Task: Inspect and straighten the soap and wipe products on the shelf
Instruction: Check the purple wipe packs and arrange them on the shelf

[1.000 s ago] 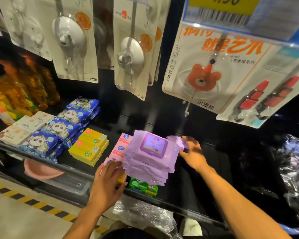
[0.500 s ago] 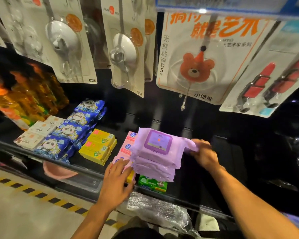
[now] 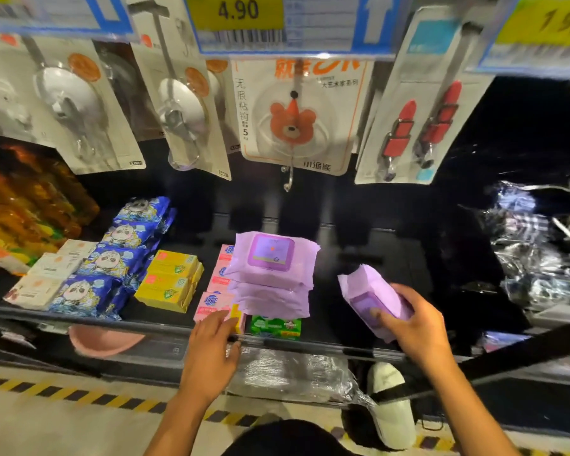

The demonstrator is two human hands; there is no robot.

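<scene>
A stack of purple wipe packs (image 3: 272, 274) sits mid-shelf on top of a green soap box (image 3: 275, 326). My right hand (image 3: 415, 327) grips a single purple wipe pack (image 3: 371, 297), tilted, lifted off to the right of the stack. My left hand (image 3: 211, 347) lies at the shelf's front edge, its straight fingers touching the pink soap boxes (image 3: 213, 302) and a small yellow box (image 3: 236, 315). Further left are yellow soap boxes (image 3: 170, 279), blue panda packs (image 3: 112, 258) and white boxes (image 3: 46, 274).
Hook cards hang from pegs above the shelf (image 3: 297, 126), under price tags (image 3: 241, 11). Crinkled plastic-wrapped goods (image 3: 537, 251) fill the right end. A black shelf rail (image 3: 310, 345) runs along the front, with wrapped stock (image 3: 287, 370) and a pink bowl (image 3: 102, 340) beneath.
My right hand has pulled one purple pack away from the stack to the right and now holds it clear. My left hand has stayed at the pink boxes.
</scene>
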